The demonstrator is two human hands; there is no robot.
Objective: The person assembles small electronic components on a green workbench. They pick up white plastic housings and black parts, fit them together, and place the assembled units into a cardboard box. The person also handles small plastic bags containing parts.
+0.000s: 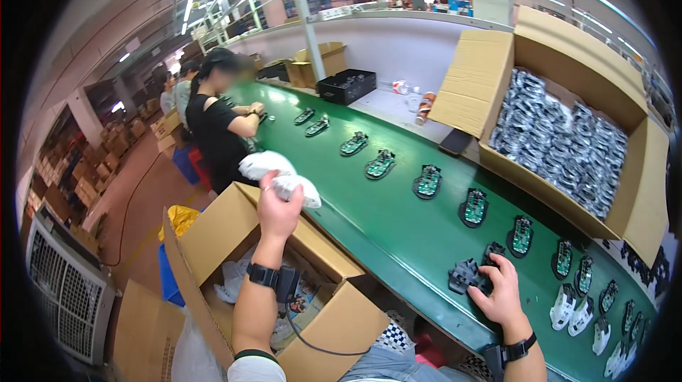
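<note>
While the left hand is raised above the open carton, its fingers closed around white shells, 2 by the look of it, the right hand is down at the green belt. Its thumb and fingers stand part-way apart around some dark plastic parts; from where I stand, I can't tell whether they grip those parts or only touch them. Along the belt runs a row of circuit boards on dark bases, and at the lower right at least 4 loose shells lie beside it. I'd call the work partly done: the boards are laid out and some shells are down, yet the nearer boards sit uncovered, the held shells are not set down, and the dark parts lie bunched together. Beyond the belt, a big carton is well stocked with shiny grey parts, so plenty seems left. Farther up, a co-worker in black works at the belt's edge
</note>
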